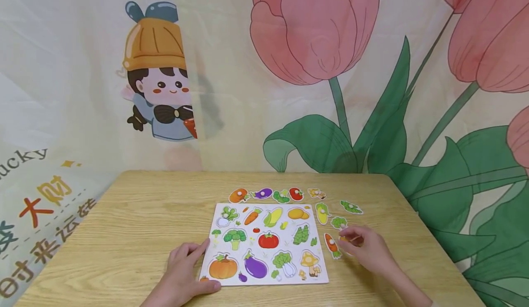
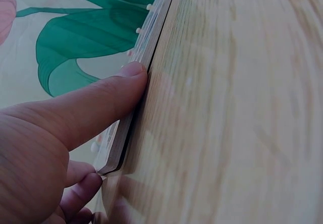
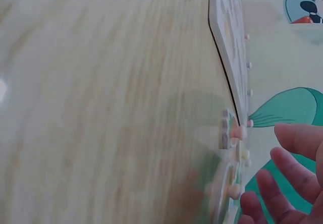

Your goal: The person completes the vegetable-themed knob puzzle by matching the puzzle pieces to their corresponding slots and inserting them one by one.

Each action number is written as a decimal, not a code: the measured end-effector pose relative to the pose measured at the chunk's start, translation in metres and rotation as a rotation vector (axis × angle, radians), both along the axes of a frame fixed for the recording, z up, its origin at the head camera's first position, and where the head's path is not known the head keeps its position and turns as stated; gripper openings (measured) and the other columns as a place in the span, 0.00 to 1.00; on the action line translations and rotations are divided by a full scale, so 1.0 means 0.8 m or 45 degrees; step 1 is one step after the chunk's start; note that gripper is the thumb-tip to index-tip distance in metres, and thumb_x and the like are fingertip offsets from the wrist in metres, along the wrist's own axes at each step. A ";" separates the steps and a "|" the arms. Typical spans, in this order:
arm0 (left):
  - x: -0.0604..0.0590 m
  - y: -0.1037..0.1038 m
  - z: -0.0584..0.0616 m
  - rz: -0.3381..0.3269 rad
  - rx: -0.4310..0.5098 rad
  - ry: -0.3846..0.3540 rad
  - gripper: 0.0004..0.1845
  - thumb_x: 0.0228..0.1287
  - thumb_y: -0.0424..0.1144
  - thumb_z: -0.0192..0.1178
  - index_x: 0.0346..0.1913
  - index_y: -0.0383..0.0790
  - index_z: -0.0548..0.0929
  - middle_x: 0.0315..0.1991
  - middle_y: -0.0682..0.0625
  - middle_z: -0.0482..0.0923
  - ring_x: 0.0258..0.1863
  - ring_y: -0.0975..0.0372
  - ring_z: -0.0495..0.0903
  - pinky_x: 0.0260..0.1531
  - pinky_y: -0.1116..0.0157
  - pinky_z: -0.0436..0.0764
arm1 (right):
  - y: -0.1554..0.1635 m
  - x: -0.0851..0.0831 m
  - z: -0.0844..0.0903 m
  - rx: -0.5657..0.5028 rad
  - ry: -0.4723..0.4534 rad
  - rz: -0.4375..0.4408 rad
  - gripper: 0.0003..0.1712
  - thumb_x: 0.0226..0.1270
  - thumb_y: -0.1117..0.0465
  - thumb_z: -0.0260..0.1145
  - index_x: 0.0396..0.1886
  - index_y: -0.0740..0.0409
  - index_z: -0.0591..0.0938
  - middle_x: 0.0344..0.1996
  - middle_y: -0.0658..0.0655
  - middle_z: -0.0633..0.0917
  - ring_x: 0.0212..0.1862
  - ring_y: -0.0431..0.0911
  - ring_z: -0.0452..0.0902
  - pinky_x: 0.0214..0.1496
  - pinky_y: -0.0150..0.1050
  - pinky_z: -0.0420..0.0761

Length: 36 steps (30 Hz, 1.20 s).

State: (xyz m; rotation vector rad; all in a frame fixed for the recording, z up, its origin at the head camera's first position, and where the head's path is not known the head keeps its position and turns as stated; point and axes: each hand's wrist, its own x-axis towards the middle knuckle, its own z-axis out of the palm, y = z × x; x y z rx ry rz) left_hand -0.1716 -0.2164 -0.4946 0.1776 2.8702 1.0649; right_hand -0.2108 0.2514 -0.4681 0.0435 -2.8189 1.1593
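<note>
A white puzzle board (image 1: 245, 277) with printed vegetables lies flat on the table. My left hand (image 1: 182, 275) holds its near left corner, the thumb (image 2: 108, 100) on the near edge and the other fingers at the left side. To the board's right, my right hand (image 1: 368, 249) hovers over loose knobbed pieces, fingers spread and bent a little, with nothing between them in the right wrist view. Closest to it are a carrot piece (image 1: 331, 245) and a yellow-orange piece (image 1: 344, 239), mostly hidden by the fingers. A leafy bok choy piece (image 1: 339, 222) lies just beyond.
Behind the board lie a pumpkin piece (image 1: 238, 195), an eggplant piece (image 1: 262, 193), a green piece (image 1: 281, 197), a tomato piece (image 1: 295, 194) and a mushroom piece (image 1: 316, 193). A corn piece (image 1: 321, 213) and another green piece (image 1: 351, 207) are at the right. A printed curtain (image 1: 231, 114) hangs behind the table.
</note>
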 end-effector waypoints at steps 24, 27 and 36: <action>0.002 -0.002 0.000 0.016 -0.010 0.004 0.64 0.40 0.59 0.87 0.81 0.38 0.67 0.64 0.41 0.67 0.67 0.42 0.58 0.66 0.38 0.67 | -0.022 -0.014 -0.014 0.120 0.000 0.032 0.08 0.60 0.61 0.82 0.36 0.46 0.91 0.32 0.47 0.81 0.38 0.43 0.74 0.41 0.37 0.74; 0.001 -0.002 -0.001 0.017 -0.008 0.006 0.64 0.40 0.59 0.87 0.81 0.38 0.68 0.63 0.42 0.67 0.67 0.42 0.58 0.66 0.37 0.67 | -0.021 -0.016 -0.013 0.135 -0.012 0.039 0.07 0.61 0.60 0.82 0.37 0.45 0.91 0.32 0.47 0.81 0.39 0.43 0.74 0.42 0.38 0.74; 0.001 0.001 -0.002 0.012 -0.010 0.024 0.64 0.40 0.59 0.87 0.81 0.39 0.68 0.62 0.44 0.68 0.66 0.44 0.59 0.65 0.40 0.68 | -0.003 -0.027 0.001 0.123 -0.042 0.290 0.09 0.66 0.64 0.78 0.44 0.50 0.92 0.32 0.48 0.81 0.34 0.43 0.72 0.34 0.34 0.72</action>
